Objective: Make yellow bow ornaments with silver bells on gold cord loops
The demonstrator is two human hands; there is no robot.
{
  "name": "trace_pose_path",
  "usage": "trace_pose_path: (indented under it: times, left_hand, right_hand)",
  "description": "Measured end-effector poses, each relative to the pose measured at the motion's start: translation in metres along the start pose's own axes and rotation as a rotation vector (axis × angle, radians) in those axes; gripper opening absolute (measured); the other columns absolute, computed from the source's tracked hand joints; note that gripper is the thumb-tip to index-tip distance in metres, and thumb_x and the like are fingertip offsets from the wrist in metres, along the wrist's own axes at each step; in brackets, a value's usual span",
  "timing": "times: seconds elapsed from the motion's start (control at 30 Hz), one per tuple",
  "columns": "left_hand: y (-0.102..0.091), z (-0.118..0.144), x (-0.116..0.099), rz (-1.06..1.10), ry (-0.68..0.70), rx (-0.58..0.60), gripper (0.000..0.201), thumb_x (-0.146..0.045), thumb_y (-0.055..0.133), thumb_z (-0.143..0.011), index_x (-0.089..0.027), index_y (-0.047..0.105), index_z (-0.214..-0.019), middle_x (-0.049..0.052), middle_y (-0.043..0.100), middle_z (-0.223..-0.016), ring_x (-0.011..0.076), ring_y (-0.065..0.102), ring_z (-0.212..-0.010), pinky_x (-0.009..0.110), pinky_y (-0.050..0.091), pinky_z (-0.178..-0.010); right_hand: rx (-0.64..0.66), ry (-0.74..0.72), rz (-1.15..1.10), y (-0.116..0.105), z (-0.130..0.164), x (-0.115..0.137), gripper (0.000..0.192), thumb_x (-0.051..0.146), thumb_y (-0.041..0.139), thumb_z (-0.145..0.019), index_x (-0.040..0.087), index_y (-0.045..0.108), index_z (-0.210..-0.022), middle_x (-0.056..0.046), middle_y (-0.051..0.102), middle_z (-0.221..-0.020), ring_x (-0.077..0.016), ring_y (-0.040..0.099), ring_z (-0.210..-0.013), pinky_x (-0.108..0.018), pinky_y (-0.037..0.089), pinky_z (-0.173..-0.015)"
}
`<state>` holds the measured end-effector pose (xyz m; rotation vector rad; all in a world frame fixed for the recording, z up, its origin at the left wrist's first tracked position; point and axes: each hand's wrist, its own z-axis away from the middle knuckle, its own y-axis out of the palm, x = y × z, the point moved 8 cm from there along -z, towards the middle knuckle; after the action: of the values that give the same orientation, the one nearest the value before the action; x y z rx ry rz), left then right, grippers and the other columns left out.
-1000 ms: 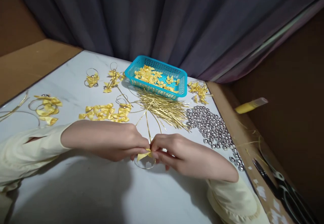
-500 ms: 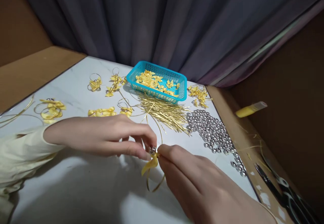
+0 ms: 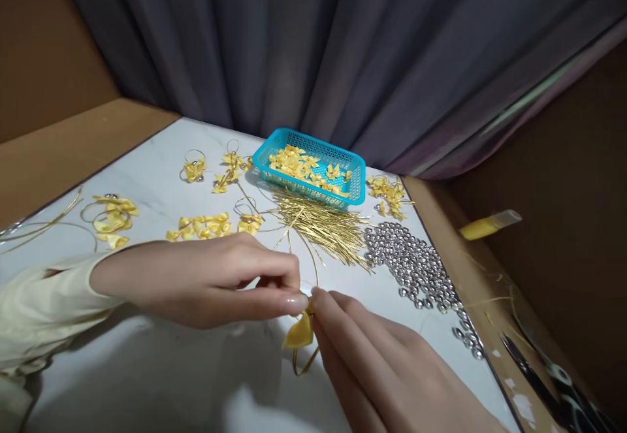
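Note:
My left hand [image 3: 220, 283] is closed in a pinch, thumb against bent forefinger, over the spot where a silver bead showed before; the fingers now cover it. Just below the thumb tip hangs a yellow ribbon bow [image 3: 300, 332], partly hidden by the fingers. My right hand [image 3: 382, 361] is closed too, its fingertips pinching a thin gold wire [image 3: 316, 276] right beside the bow. Part of the wire curves as a loop under the bow. Both hands' fingertips nearly meet above the white tabletop [image 3: 196, 381].
Beyond the hands stands a blue basket [image 3: 361, 178] of yellow bows. A bundle of gold wires [image 3: 328, 227] lies before it, silver beads [image 3: 411, 263] to its right. Bow-and-wire pieces [image 3: 115, 217] lie leftward. At the right edge are scissors [image 3: 563, 381] and a yellow tube [image 3: 490, 225].
My left thumb and forefinger have closed over the silver bead, which was visible between them before. The view has shifted slightly, so everything sits a little lower and further right.

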<state>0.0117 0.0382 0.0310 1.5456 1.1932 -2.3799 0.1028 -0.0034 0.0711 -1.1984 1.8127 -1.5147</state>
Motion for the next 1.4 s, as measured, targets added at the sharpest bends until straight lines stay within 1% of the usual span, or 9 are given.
trace_pose_path:
  times: [0.17,0.37,0.63,0.77,1.0,1.13,1.2,1.27,1.4]
  left_hand:
    - [0.011,-0.001,0.003,0.244,-0.076,0.139,0.041,-0.043,0.033,-0.096,-0.018,0.047,-0.067,-0.003,0.048,-0.059,0.0103,0.046,-0.055,0.02,0.036,-0.055]
    - [0.017,-0.002,0.005,0.454,-0.132,0.126,0.049,-0.049,0.026,-0.096,-0.018,0.045,-0.062,-0.003,0.044,-0.051,0.0116,0.042,-0.05,0.024,0.038,-0.057]
    - [0.029,0.0,0.013,0.689,-0.207,0.247,0.026,-0.046,0.049,-0.09,-0.02,0.048,-0.083,-0.008,0.043,-0.048,0.0071,0.035,-0.039,0.018,0.025,-0.039]
    - [0.025,-0.003,0.016,0.692,-0.171,0.233,0.014,-0.033,0.054,-0.089,-0.019,0.051,-0.091,-0.008,0.044,-0.049,0.006,0.035,-0.039,0.015,0.026,-0.038]
    - [0.012,-0.007,0.022,0.454,-0.178,0.142,0.021,-0.037,0.056,-0.087,-0.018,0.058,-0.096,-0.005,0.053,-0.058,0.0075,0.048,-0.048,0.015,0.038,-0.046]
    - [-0.005,-0.001,0.012,0.033,-0.117,-0.142,0.028,-0.041,0.048,-0.091,-0.018,0.06,-0.08,-0.003,0.055,-0.062,0.0092,0.051,-0.055,0.018,0.035,-0.05]
    - [-0.008,0.005,-0.003,-0.185,-0.025,-0.286,0.037,-0.042,0.044,-0.093,-0.017,0.052,-0.067,-0.003,0.052,-0.061,0.0094,0.046,-0.054,0.02,0.032,-0.052]
    - [0.006,0.006,-0.013,-0.279,0.051,-0.24,0.033,-0.038,0.045,-0.093,-0.018,0.049,-0.067,-0.004,0.05,-0.059,0.0094,0.043,-0.05,0.022,0.029,-0.049]
    - [0.018,0.005,-0.012,-0.384,0.012,-0.189,0.029,-0.023,0.038,-0.094,-0.018,0.045,-0.067,-0.003,0.049,-0.058,0.0109,0.042,-0.048,0.025,0.026,-0.049]
  right_hand:
    - [-0.009,-0.103,0.037,0.002,0.004,0.005,0.038,0.005,0.027,-0.089,0.0,0.058,-0.11,-0.019,0.069,-0.1,-0.0253,0.068,-0.082,-0.029,0.058,-0.059]
    - [-0.027,-0.14,0.087,0.005,0.003,0.009,0.036,0.003,0.027,-0.09,-0.002,0.057,-0.11,-0.02,0.069,-0.103,-0.0251,0.068,-0.085,-0.029,0.059,-0.064]
    - [-0.008,-0.206,0.164,0.005,0.004,0.012,0.04,0.0,0.026,-0.088,0.001,0.063,-0.103,-0.018,0.07,-0.102,-0.0263,0.067,-0.083,-0.031,0.057,-0.061]
    - [-0.038,-0.178,0.153,0.001,0.005,0.01,0.04,0.001,0.026,-0.088,0.004,0.066,-0.094,-0.016,0.07,-0.098,-0.0247,0.066,-0.084,-0.029,0.057,-0.06]
    - [-0.105,-0.165,0.141,-0.004,0.002,0.01,0.04,0.0,0.028,-0.087,0.007,0.067,-0.086,-0.014,0.069,-0.091,-0.0218,0.065,-0.08,-0.028,0.055,-0.061]
    - [-0.127,-0.128,0.085,0.0,0.004,0.003,0.038,0.003,0.029,-0.088,0.01,0.065,-0.077,-0.012,0.067,-0.08,-0.0206,0.061,-0.067,-0.03,0.051,-0.05]
    - [-0.091,-0.097,0.028,0.006,0.006,-0.001,0.034,0.005,0.032,-0.089,0.012,0.063,-0.077,-0.011,0.065,-0.08,-0.0201,0.06,-0.067,-0.029,0.049,-0.048]
    - [-0.042,-0.051,-0.017,0.012,0.007,-0.005,0.029,0.006,0.036,-0.089,0.012,0.062,-0.08,-0.01,0.064,-0.083,-0.0201,0.06,-0.071,-0.03,0.051,-0.053]
    - [0.019,0.062,-0.148,0.018,0.006,-0.013,0.022,0.005,0.04,-0.087,0.012,0.061,-0.086,-0.009,0.062,-0.087,-0.0194,0.06,-0.075,-0.031,0.053,-0.063]
